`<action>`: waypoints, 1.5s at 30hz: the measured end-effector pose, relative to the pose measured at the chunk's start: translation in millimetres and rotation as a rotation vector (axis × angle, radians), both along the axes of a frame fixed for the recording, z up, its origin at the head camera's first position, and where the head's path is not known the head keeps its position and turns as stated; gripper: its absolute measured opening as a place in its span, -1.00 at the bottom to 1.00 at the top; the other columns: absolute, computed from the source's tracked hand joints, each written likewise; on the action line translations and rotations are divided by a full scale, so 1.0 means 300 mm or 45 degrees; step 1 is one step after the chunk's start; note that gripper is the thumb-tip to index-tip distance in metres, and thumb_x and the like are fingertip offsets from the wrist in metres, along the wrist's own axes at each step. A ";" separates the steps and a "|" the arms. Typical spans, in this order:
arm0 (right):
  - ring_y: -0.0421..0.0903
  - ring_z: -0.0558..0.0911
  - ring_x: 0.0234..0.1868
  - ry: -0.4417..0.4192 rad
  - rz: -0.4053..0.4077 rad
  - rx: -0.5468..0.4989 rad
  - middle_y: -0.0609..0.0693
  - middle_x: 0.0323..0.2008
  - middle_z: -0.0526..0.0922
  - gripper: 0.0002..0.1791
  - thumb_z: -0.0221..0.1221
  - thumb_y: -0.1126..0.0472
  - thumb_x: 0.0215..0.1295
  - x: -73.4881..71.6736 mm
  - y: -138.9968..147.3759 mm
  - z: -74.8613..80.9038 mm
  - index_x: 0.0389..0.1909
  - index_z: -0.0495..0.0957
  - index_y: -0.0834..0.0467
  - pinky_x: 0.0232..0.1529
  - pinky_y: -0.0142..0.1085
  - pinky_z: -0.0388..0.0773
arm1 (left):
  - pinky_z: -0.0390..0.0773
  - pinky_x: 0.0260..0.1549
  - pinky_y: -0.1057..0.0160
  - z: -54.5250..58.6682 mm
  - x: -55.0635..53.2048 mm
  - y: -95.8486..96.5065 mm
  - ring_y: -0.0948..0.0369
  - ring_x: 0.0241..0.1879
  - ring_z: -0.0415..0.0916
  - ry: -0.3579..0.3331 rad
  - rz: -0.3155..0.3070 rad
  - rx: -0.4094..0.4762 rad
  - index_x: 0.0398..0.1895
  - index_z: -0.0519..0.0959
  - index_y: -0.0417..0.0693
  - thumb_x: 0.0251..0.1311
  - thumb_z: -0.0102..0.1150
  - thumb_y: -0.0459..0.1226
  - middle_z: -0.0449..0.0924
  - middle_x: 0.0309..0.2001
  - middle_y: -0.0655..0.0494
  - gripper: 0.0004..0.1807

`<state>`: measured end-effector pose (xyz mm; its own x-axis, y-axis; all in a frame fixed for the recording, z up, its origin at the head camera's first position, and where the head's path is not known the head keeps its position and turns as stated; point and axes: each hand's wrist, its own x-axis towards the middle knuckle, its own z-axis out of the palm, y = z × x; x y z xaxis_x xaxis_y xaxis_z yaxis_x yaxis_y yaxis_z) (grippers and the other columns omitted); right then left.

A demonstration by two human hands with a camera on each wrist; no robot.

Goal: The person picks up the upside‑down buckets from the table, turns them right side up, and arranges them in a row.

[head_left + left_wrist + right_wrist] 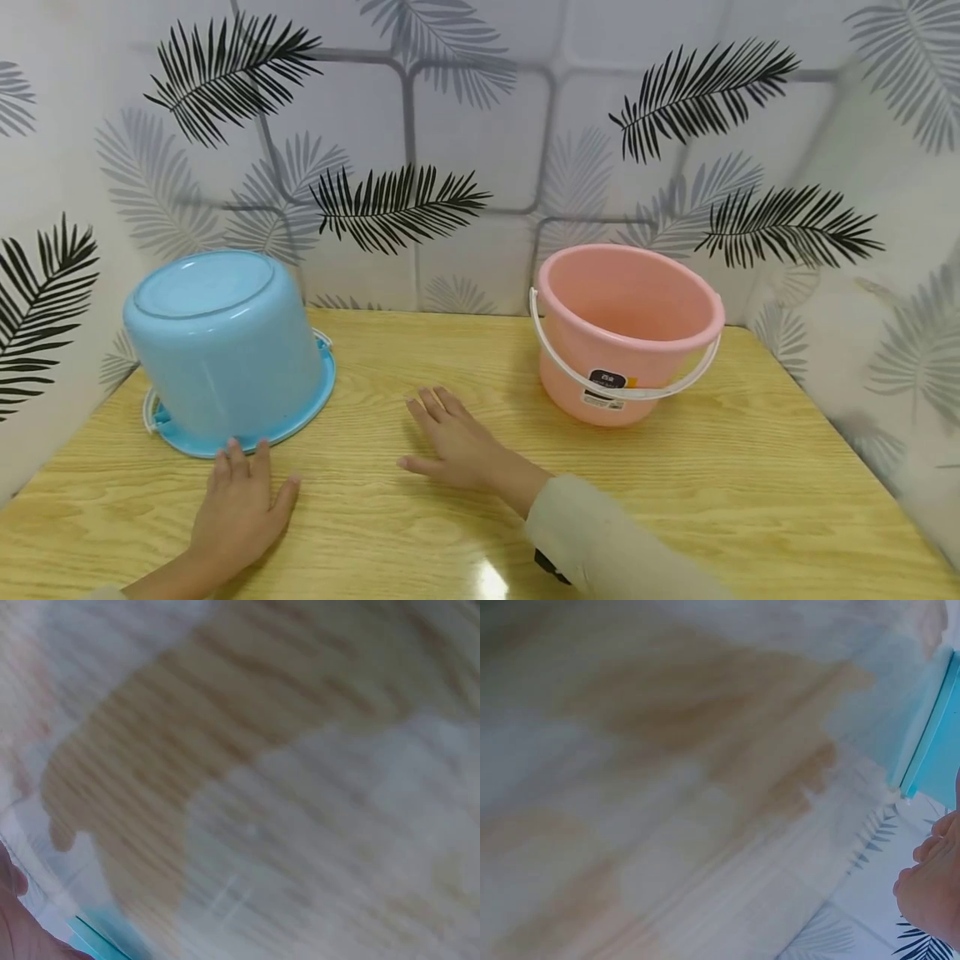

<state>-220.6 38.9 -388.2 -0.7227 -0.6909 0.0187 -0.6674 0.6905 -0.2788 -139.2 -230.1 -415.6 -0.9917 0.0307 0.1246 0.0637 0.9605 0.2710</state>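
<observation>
A blue bucket (pixel 232 358) stands upside down on the left of the table, its rim on the wood. My left hand (pixel 238 512) lies in front of it with fingers straight, the fingertips at the near edge of that rim. Palm down over the middle of the table is my right hand (pixel 457 446), fingers spread and holding nothing. To its right a pink bucket (pixel 592 367) stands upright, with its white handle (pixel 622 390) hanging across the front. Part of the blue bucket (pixel 937 742) shows at the edge of the right wrist view beside the right hand (pixel 934 889).
The wood-grain table (pixel 390 533) reaches back to a wall (pixel 480 150) with a leaf pattern. More patterned wall (pixel 900 333) borders the right side. A bright reflection shows near the table's front.
</observation>
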 end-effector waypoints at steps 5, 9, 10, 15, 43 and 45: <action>0.16 -0.15 0.48 0.002 -0.001 0.019 0.19 0.47 -0.14 -0.13 -0.13 -0.26 0.34 -0.008 -0.053 0.013 0.45 -0.14 0.19 0.44 -0.03 -0.08 | 0.05 0.08 -0.45 -0.001 -0.006 -0.019 -0.64 0.16 -0.18 -0.023 0.032 0.013 0.22 0.03 -0.71 0.38 -0.21 -0.01 -0.16 0.12 -0.89 -0.20; 0.13 -0.18 0.48 -0.033 -0.008 0.031 0.17 0.47 -0.16 -0.13 -0.14 -0.27 0.34 -0.006 -0.088 0.020 0.46 -0.15 0.17 0.45 -0.05 -0.13 | 0.00 0.10 -0.45 0.000 -0.007 -0.031 -0.63 0.18 -0.23 -0.083 0.050 0.045 0.23 0.00 -0.71 0.38 -0.24 0.01 -0.22 0.14 -0.88 -0.18; 0.13 -0.18 0.48 -0.042 -0.008 0.033 0.17 0.47 -0.17 -0.13 -0.14 -0.27 0.34 -0.007 -0.095 0.020 0.46 -0.16 0.17 0.46 -0.06 -0.13 | -0.01 0.11 -0.45 0.001 -0.008 -0.033 -0.63 0.18 -0.25 -0.097 0.053 0.052 0.24 0.00 -0.71 0.38 -0.24 0.01 -0.24 0.15 -0.88 -0.17; 0.13 -0.20 0.48 -0.070 -0.018 0.047 0.16 0.48 -0.20 -0.13 -0.15 -0.27 0.35 -0.012 -0.119 0.011 0.46 -0.16 0.17 0.46 -0.06 -0.14 | -0.03 0.11 -0.46 0.000 -0.013 -0.041 -0.64 0.18 -0.27 -0.117 0.043 0.078 0.23 -0.01 -0.73 0.38 -0.22 0.00 -0.25 0.14 -0.89 -0.17; 0.06 -0.18 0.49 -0.121 -0.040 0.127 0.11 0.48 -0.18 -0.10 -0.13 -0.27 0.34 -0.051 -0.162 0.010 0.46 -0.20 0.20 0.47 -0.11 -0.16 | 0.01 0.02 -0.50 -0.015 -0.006 -0.001 -0.65 0.19 -0.28 -0.077 -0.124 0.139 0.24 0.01 -0.68 0.38 -0.17 -0.03 -0.27 0.16 -0.87 -0.21; 0.05 -0.18 0.49 -0.122 -0.045 0.133 0.11 0.48 -0.18 -0.09 -0.13 -0.27 0.33 -0.053 -0.163 0.007 0.46 -0.20 0.19 0.47 -0.12 -0.16 | 0.01 0.03 -0.50 -0.015 -0.006 0.005 -0.64 0.19 -0.28 -0.072 -0.127 0.140 0.24 0.02 -0.68 0.38 -0.16 -0.02 -0.26 0.16 -0.87 -0.21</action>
